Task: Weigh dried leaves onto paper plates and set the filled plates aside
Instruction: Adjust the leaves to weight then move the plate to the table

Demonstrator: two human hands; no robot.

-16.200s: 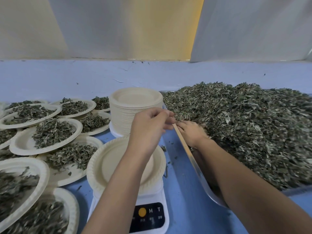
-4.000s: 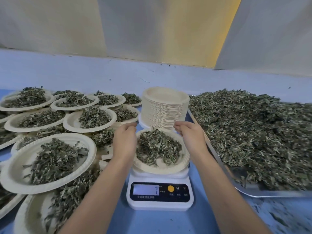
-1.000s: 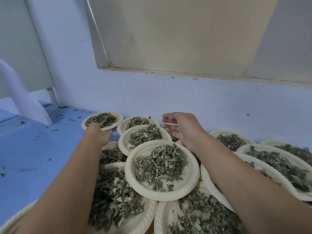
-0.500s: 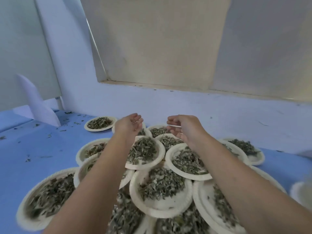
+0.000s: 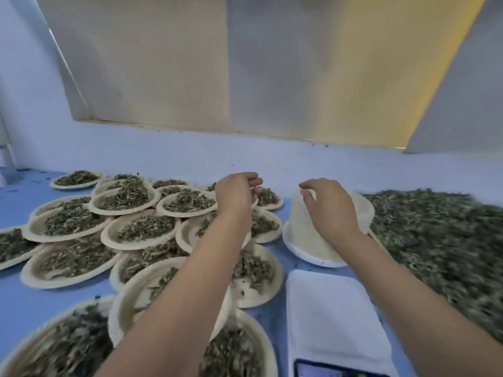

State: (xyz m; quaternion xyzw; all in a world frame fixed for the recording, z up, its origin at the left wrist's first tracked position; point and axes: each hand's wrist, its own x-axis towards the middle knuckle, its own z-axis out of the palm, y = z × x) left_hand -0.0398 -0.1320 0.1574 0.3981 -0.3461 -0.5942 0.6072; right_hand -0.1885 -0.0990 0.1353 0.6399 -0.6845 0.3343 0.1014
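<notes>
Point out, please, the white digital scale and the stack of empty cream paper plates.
white digital scale point(image 5: 332, 314): head view, middle of its bare weighing platform.
stack of empty cream paper plates point(image 5: 300, 229): head view, left side wall of the stack.

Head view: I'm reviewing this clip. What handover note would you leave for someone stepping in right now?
Left hand: loosely curled above the filled plates, holding nothing.
Right hand: fingertips at the top rim of the empty plate stack; whether it pinches a plate is unclear.
Scale: platform bare. Leaf pile to its right.
Done: many filled plates set aside on the left.
Left: put a fresh plate on the scale, weigh leaves onto it, set it aside.
</notes>
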